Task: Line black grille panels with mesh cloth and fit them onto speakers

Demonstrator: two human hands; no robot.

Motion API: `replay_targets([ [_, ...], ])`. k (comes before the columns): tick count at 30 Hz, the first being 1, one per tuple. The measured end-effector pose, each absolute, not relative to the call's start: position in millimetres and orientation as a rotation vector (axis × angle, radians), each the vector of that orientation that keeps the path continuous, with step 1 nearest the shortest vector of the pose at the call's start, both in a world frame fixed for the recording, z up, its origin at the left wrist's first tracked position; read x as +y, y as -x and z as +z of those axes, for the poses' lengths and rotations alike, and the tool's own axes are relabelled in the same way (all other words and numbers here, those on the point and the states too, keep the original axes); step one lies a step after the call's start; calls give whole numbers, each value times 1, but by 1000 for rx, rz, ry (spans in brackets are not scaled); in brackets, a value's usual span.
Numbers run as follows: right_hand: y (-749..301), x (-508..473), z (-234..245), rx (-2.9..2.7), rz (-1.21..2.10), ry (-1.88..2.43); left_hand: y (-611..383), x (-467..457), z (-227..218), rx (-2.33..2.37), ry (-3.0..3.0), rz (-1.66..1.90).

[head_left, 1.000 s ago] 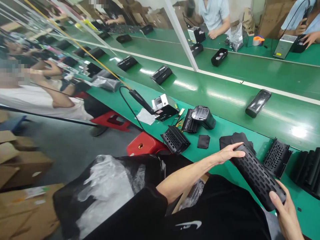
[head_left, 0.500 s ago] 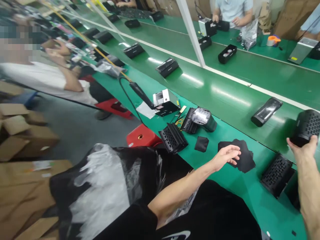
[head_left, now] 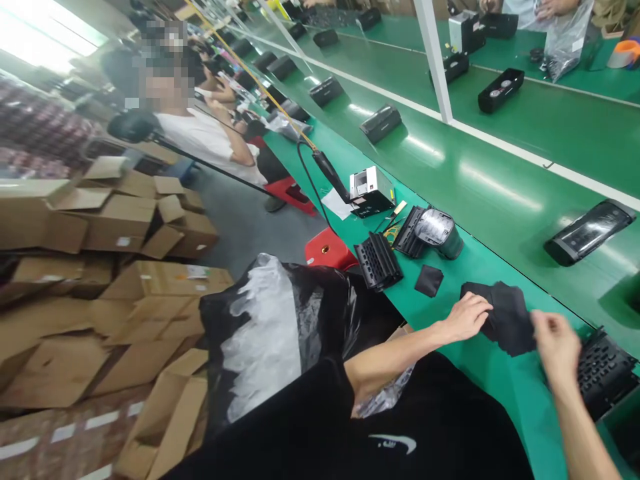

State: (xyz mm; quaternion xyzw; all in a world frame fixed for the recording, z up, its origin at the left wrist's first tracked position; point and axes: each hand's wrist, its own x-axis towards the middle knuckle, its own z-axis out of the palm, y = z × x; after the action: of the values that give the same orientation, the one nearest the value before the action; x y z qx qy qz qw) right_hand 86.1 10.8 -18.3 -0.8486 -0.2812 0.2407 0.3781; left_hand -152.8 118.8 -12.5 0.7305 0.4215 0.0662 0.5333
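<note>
- Head view, left hand (head_left: 467, 318): open, flat, resting on black fabric sheets (head_left: 507, 319) on a green workbench (head_left: 500, 373)
- right hand (head_left: 557, 348): fingers curled, apparently pinching the sheets' edge
- just right of the sheets: perforated black casing (head_left: 605, 373)

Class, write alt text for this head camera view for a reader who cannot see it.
The left hand rests on a pile of black sheets on a green workbench, with the right hand at its edge and a perforated black casing nearby.
</note>
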Motion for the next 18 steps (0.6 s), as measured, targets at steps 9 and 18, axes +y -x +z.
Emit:
replay_targets([
  [9,-15,20,-40,-781,820,2295,148,112,-34,622,-2648,-89],
  [18,-41,-9,-5,-379,987,1900,136,119,-29,671,-2452,-45],
])
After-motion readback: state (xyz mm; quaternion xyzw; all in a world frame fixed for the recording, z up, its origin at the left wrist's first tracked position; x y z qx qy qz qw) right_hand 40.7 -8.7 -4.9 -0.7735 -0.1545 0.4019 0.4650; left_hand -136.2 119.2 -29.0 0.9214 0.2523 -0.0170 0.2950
